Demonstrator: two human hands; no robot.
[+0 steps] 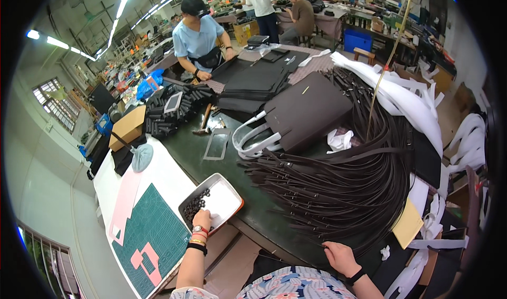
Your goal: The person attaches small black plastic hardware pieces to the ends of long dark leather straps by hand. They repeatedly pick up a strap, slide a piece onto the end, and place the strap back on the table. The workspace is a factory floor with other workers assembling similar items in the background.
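Observation:
My left hand (202, 219) reaches into a white tray (230, 204) with an orange-brown outer edge. Its fingers are bent together among small dark round pieces (194, 203) heaped along the tray's left side; whatever they grip is too small to make out. At the near table edge, my right hand (340, 258) has its thumb and fingers pinched at the end of a dark strap, partly hidden by the fingers. Beyond it spreads a large bundle of long dark brown straps (338, 185) with small metal fittings.
A dark brown handbag (309, 111) with pale-wrapped handles lies behind the straps. On the left are a green cutting mat (153, 230) and pink templates (148, 262). A hammer (205, 120) rests farther back. Across the table stands a person in light blue (198, 37) beside stacked black sheets (253, 77).

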